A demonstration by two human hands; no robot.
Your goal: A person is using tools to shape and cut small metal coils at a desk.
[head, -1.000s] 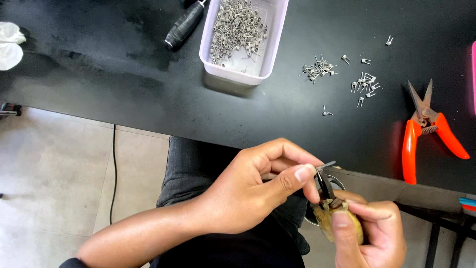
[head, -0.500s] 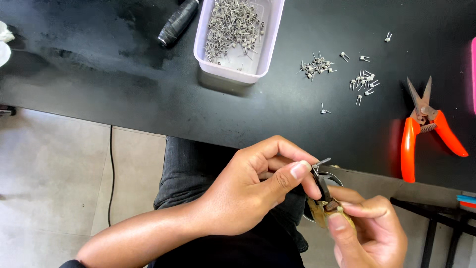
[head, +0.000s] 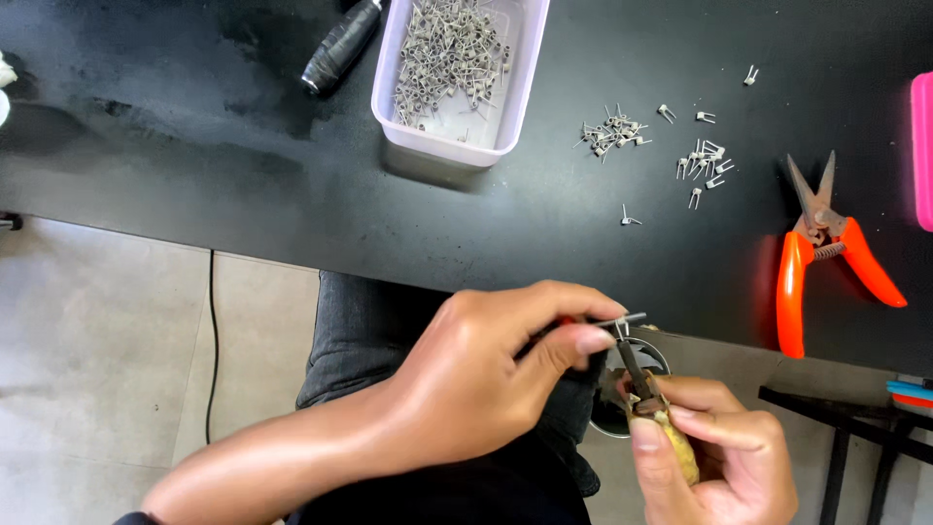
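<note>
Below table edge (head: 486, 282), hands, left (head: 476, 389), right (head: 719, 457), gripping pliers (head: 646, 389)

Both hands (head: 486, 379) (head: 714, 452) pinch closed, fingertips nearly meeting.

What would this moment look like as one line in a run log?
left hand: pinches thin metal rod | right hand: grips small pliers | black table: tray of wire coils, orange snips

Black surface (head: 194, 146). Pale lilac tray (head: 525, 78) of silver-grey metal bits (head: 452, 49). Orange-handled snips (head: 821, 248), grey blades. Black tool handle (head: 340, 44) far left. Pink edge (head: 921, 146) far right. Light grey tiled floor (head: 107, 360).
</note>
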